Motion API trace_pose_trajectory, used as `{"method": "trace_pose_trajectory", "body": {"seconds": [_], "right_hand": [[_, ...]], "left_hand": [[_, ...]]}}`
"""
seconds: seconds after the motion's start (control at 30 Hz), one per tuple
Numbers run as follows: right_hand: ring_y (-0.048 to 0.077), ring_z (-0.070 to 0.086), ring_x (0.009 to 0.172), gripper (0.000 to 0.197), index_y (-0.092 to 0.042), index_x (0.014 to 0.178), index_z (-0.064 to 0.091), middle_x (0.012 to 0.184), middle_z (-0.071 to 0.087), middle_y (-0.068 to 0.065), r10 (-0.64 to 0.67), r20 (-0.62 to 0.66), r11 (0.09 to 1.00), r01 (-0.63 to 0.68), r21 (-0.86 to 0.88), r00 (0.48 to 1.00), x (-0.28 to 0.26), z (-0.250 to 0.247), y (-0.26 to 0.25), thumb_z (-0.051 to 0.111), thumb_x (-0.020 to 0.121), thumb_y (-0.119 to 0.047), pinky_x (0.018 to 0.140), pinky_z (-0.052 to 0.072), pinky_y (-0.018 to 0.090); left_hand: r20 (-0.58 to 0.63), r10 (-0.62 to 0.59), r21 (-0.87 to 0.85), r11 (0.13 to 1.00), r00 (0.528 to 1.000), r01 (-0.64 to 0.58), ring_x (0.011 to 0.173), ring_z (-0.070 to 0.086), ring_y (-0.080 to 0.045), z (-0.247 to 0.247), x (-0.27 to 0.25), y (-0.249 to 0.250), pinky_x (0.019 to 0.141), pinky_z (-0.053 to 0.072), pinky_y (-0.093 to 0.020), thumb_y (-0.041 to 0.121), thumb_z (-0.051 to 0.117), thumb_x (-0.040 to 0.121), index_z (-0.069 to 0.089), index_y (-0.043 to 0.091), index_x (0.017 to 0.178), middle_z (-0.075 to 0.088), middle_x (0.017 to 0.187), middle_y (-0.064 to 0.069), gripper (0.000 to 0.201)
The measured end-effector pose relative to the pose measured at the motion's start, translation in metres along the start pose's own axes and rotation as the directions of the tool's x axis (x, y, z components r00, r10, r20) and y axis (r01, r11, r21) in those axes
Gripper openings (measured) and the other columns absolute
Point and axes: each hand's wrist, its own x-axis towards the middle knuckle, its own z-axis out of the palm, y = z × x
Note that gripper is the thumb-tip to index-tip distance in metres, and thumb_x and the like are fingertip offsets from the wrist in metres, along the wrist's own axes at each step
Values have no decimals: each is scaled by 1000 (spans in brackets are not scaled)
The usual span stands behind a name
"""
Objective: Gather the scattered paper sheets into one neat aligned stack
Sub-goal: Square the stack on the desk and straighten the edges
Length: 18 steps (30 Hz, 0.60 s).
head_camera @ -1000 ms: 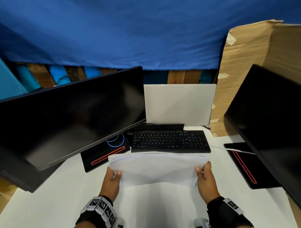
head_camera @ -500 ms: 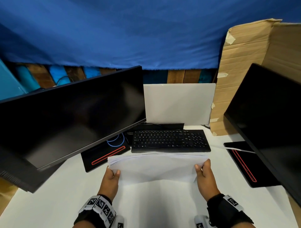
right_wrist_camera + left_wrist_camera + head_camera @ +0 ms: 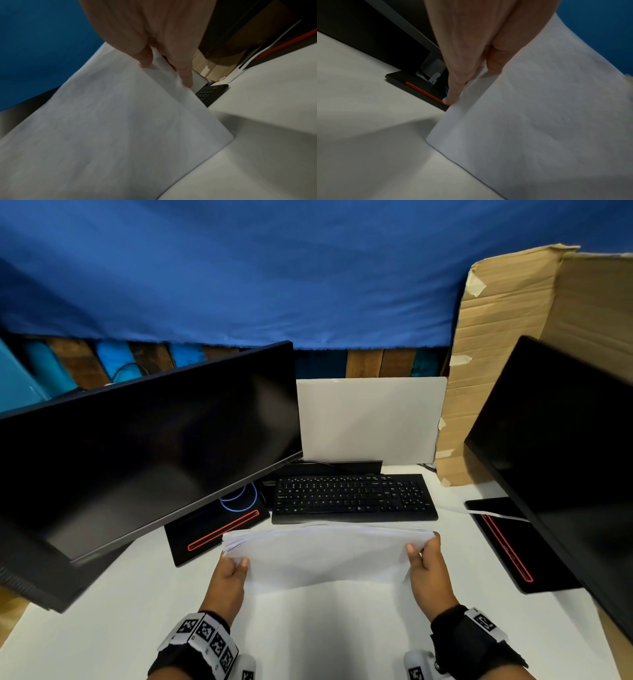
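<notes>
The left hand [image 3: 227, 575] pinches the left edge of the paper stack [image 3: 325, 556], thumb on the near face and fingers [image 3: 453, 93] behind; the right hand [image 3: 428, 570] pinches the right edge the same way, thumb in front, fingers [image 3: 186, 75] at the back; the stack stands on its long lower edge on the white desk [image 3: 102, 628], leaning slightly, its top edge fanned into separate sheets that are not quite flush, the left corner showing several loose layers; black wristbands with printed markers sit on both wrists; just beyond the stack lies a black keyboard [image 3: 352, 498], parallel to the paper's top edge; left of the stack stands a dark monitor [image 3: 147, 453] on a black base with a red stripe [image 3: 219, 529], and a coil of blue cable [image 3: 239, 498] rests on that base; right of the stack a second dark monitor [image 3: 565, 460] rises over another red-striped base [image 3: 503, 546], with one loose white sheet [image 3: 486, 512] lying across that base's far corner, well apart from the stack; behind the keyboard a white board [image 3: 370, 419] stands upright; right of the board leans brown cardboard [image 3: 507, 354]; a blue cloth [image 3: 274, 268] hangs across the back.
</notes>
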Motion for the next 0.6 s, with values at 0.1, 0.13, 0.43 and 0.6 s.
{"method": "trace_pose_trajectory", "body": {"seconds": [0.1, 0.13, 0.43, 0.6], "right_hand": [[7, 47, 74, 14, -15, 103, 34, 74, 45, -4, -38, -32, 999, 38, 1, 999, 4, 0, -6, 40, 98, -3, 73, 39, 17], [0, 46, 69, 12, -14, 100, 35, 73, 44, -2, -53, -38, 999, 54, 4, 998, 4, 0, -9, 40, 98, -3, 70, 39, 13], [11, 54, 95, 14, -6, 109, 45, 99, 56, 3, 56, 46, 996, -59, 73, 997, 1, 3, 6, 49, 95, -6, 94, 41, 26], [7, 49, 74, 22, -19, 85, 47, 78, 51, -5, 56, 28, 991, -59, 119, 998, -3, 5, 5, 43, 97, -2, 70, 41, 5]], "left_hand": [[-10, 17, -14, 1000, 1000, -17, 82, 48, -20, -1, 0, 8, 81, 35, -32, 8, 41, 96, 48, 11, 76, 51, 82, -5, 21], [-15, 27, -19, 999, 1000, -27, 80, 48, -20, -1, 0, 10, 79, 36, -31, 8, 41, 96, 48, 11, 75, 51, 81, -5, 22], [19, -43, 48, 998, 999, 42, 74, 40, -21, -4, 7, -10, 66, 34, -32, 12, 41, 97, 45, 9, 74, 45, 75, -4, 23], [-5, -21, 58, 998, 1000, 22, 72, 39, -21, -2, 9, -15, 66, 34, -32, 10, 41, 96, 43, 5, 78, 43, 75, -6, 19]]}}
